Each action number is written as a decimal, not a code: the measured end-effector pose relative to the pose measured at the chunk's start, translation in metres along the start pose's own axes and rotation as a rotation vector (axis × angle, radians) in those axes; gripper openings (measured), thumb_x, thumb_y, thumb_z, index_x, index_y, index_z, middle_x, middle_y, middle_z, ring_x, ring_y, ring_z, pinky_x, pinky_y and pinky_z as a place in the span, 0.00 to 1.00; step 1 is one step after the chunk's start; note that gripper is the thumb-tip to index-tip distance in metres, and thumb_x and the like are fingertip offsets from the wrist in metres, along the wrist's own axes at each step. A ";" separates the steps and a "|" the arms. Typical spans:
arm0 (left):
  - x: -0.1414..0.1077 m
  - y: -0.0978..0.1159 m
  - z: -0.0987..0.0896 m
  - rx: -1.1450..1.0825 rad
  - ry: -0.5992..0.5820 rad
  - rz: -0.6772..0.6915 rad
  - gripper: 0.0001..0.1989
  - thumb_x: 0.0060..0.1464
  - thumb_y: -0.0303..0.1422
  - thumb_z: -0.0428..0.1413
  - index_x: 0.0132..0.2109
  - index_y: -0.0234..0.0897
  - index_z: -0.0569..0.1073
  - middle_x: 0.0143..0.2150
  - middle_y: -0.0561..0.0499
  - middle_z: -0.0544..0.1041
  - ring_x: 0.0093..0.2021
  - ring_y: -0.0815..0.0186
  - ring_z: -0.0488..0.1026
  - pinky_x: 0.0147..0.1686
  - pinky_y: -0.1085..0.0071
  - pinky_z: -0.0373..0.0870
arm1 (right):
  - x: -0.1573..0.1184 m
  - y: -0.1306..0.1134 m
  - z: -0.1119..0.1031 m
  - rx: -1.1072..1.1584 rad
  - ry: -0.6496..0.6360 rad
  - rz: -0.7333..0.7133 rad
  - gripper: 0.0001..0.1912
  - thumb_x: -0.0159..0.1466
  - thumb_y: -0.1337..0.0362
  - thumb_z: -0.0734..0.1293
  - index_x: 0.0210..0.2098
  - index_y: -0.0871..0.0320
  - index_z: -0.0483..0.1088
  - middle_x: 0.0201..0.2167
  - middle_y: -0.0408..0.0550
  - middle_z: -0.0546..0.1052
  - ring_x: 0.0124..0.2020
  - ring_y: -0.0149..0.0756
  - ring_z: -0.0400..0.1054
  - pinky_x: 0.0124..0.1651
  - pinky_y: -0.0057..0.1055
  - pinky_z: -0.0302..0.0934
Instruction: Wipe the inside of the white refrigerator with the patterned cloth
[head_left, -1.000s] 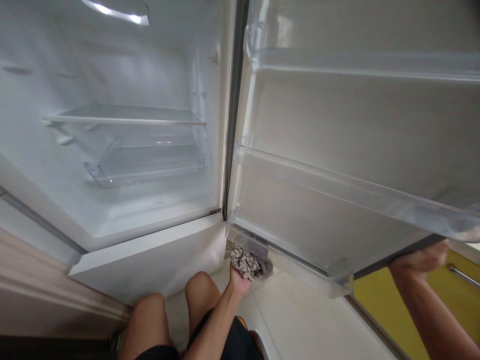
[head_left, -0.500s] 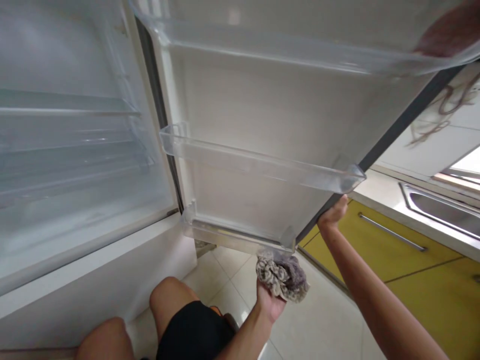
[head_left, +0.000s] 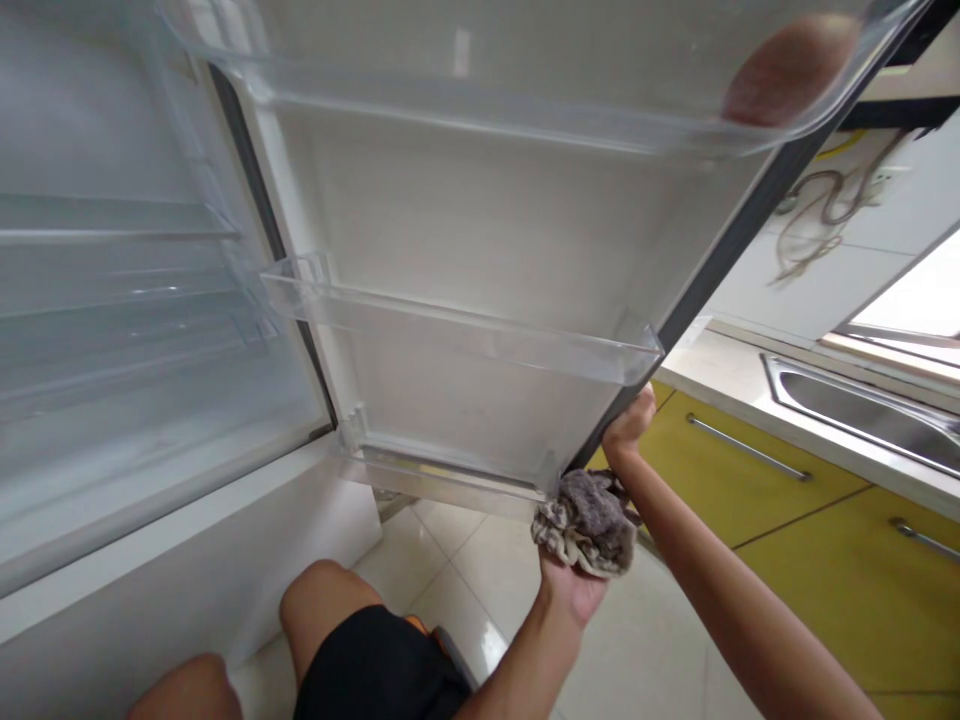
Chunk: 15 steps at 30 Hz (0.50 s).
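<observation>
Two hands: the left hand (head_left: 574,595) and the right hand (head_left: 632,422), near each other at the lower free corner of the open refrigerator door (head_left: 450,200).
Left fingers: clamped on a bunched gray-brown and cream cloth (head_left: 596,515), which hides most of them; the wrist shows below.
Cloth: at the door's lower free corner, against the end of the lowest bin (head_left: 442,490) as seen from here; how firmly it presses, I cannot tell.
Right fingers: on the door's dark free edge, just above that corner; the tips are out of sight behind it, so whether they close on the edge or lie flat, I cannot tell.
Door bins: three clear ones; the top bin (head_left: 450,95) and middle bin (head_left: 457,325) run from hinge edge to free edge, the lowest along the bottom edge.
Top bin's free end: a reddish rounded shape shows there, too unclear to name.
Refrigerator interior: left of the door's hinge edge, with a glass shelf (head_left: 112,215).
Countertop: pale, with a steel sink (head_left: 862,415) set in it, over yellow cabinets (head_left: 720,470) with metal handles.
Floor: pale glossy tiles (head_left: 450,600), beside the person's bent knees and black shorts (head_left: 382,670).
</observation>
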<state>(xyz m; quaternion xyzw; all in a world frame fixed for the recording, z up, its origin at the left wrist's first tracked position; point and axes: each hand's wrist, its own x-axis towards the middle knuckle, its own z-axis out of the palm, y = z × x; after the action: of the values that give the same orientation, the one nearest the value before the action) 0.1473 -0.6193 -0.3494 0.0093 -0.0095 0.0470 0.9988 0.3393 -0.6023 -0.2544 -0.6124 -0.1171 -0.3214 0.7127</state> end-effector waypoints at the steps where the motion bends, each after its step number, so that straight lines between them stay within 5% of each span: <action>1: 0.000 0.001 -0.001 -0.012 0.000 0.019 0.19 0.52 0.43 0.61 0.48 0.40 0.83 0.53 0.43 0.83 0.58 0.51 0.75 0.64 0.47 0.64 | 0.000 -0.001 0.000 -0.002 -0.003 -0.003 0.27 0.62 0.35 0.55 0.25 0.53 0.55 0.24 0.38 0.56 0.28 0.30 0.51 0.33 0.30 0.54; 5: -0.010 -0.002 -0.018 -0.056 0.071 0.080 0.15 0.46 0.43 0.68 0.41 0.42 0.84 0.45 0.47 0.85 0.49 0.58 0.80 0.59 0.58 0.71 | -0.001 -0.002 0.001 -0.001 -0.010 -0.001 0.27 0.63 0.36 0.54 0.26 0.53 0.54 0.25 0.38 0.55 0.29 0.31 0.52 0.33 0.30 0.54; 10: -0.042 -0.009 -0.025 -0.027 0.116 0.065 0.27 0.37 0.41 0.72 0.48 0.43 0.83 0.49 0.46 0.84 0.49 0.59 0.80 0.53 0.68 0.73 | 0.000 -0.001 0.001 0.005 -0.016 0.017 0.25 0.62 0.38 0.54 0.26 0.53 0.55 0.24 0.37 0.56 0.27 0.30 0.51 0.32 0.30 0.53; 15: -0.085 0.023 -0.036 0.229 0.224 0.043 0.33 0.39 0.53 0.67 0.53 0.48 0.80 0.52 0.44 0.83 0.53 0.48 0.78 0.53 0.52 0.74 | 0.003 0.000 0.002 -0.010 -0.017 0.017 0.24 0.62 0.40 0.54 0.24 0.53 0.56 0.23 0.37 0.57 0.27 0.30 0.51 0.31 0.29 0.51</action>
<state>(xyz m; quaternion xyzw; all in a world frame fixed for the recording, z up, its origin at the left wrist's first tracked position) 0.0614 -0.6033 -0.3870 0.1178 0.1074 0.0698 0.9848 0.3424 -0.6015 -0.2522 -0.6197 -0.1163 -0.3105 0.7113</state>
